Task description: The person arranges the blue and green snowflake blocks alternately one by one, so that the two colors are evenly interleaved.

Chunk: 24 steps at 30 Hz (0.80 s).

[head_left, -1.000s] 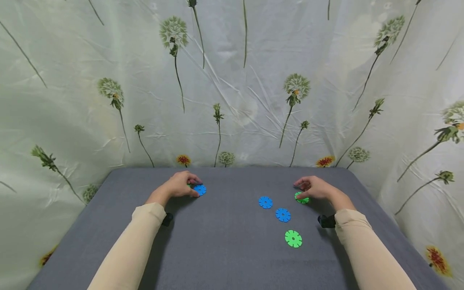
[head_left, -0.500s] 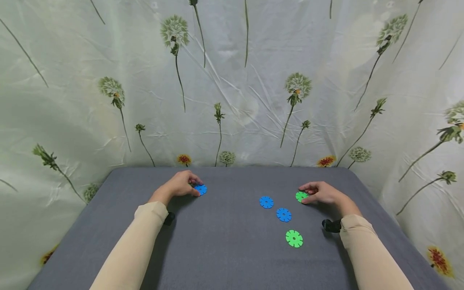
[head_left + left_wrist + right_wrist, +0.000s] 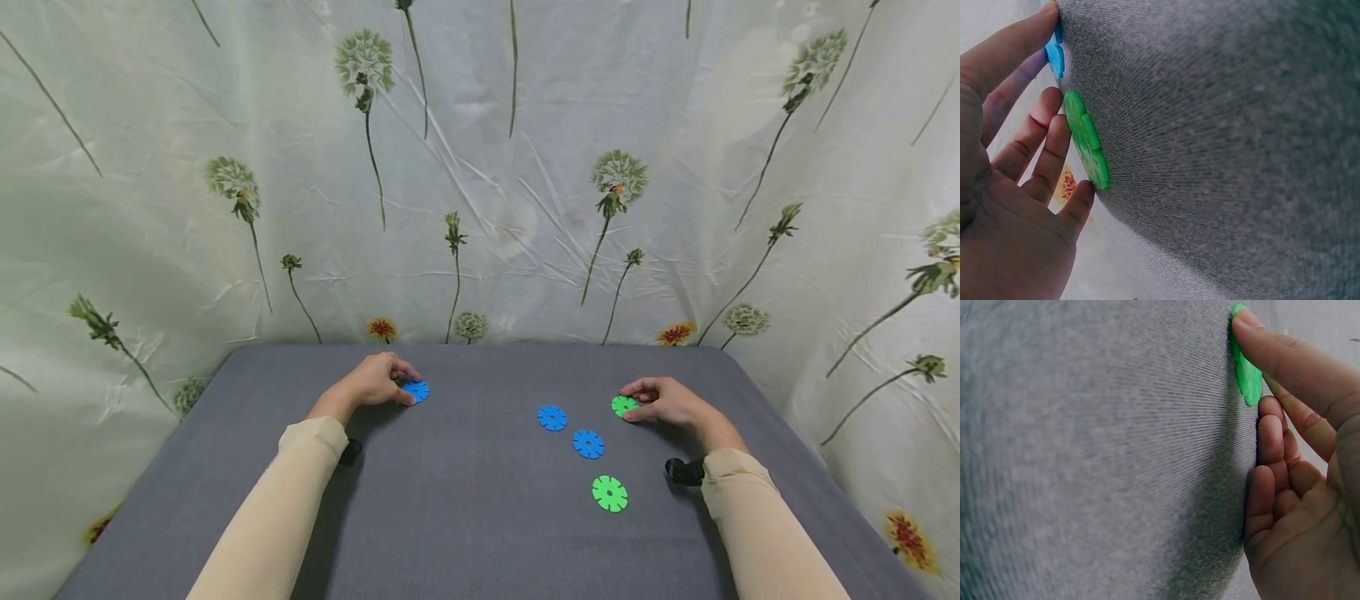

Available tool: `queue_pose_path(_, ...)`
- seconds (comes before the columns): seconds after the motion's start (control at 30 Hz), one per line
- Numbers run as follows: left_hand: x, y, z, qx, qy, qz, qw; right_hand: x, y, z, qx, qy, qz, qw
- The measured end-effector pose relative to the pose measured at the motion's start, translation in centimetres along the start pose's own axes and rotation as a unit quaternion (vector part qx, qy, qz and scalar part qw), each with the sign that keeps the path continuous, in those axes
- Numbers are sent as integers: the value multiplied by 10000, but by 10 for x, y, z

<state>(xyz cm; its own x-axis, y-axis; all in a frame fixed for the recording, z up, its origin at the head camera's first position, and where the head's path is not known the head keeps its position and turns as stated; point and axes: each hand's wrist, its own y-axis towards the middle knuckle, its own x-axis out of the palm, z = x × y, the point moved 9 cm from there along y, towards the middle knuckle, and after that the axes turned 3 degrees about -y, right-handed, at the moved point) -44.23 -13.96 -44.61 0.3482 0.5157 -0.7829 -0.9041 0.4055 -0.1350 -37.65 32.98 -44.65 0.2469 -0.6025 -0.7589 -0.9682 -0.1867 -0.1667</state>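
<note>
At the back left of the table, my left hand pinches a blue notched plastic disc between thumb and forefinger at its edges. The left wrist view shows a green notched disc below it, with the other fingertips at its edge; in the head view the hand mostly hides this one. Toward the back right, my right hand has its thumb and forefinger on opposite edges of another green notched disc. Its remaining fingers curl in beside the cloth in the right wrist view. Both discs lie flat at the table surface.
Two blue notched discs, one farther back and one nearer, lie right of centre on the grey table cloth. A green disc lies closer to the front. A flowered curtain stands behind the table.
My right hand has come down over the green disc at the right, its thumb and forefinger now at the edges. My left hand has stayed on the blue disc almost unmoved.
</note>
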Motion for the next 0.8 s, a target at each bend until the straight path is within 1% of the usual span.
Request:
queue_pose_path(0.13, 0, 0, 1, 13, -98, 11, 10000, 0, 1, 0, 55, 40, -19, 10000)
queue_pose_path(0.27, 1, 0, 0, 2, -88, 19, 10000, 1, 1, -2, -19, -14, -41, 10000)
queue_pose_path(0.5, 2, 1, 2, 6, -81, 14, 10000, 0, 0, -1, -253, 94, 171, 9995)
queue_pose_path(0.63, 3, 0, 4, 18, -37, 3, 10000, 0, 0, 2, -332, 282, 229, 9988)
queue_pose_path(0.8, 2, -1, 1, -20, -10, 27, 10000, 0, -1, 2, -437, 518, 256, 9974)
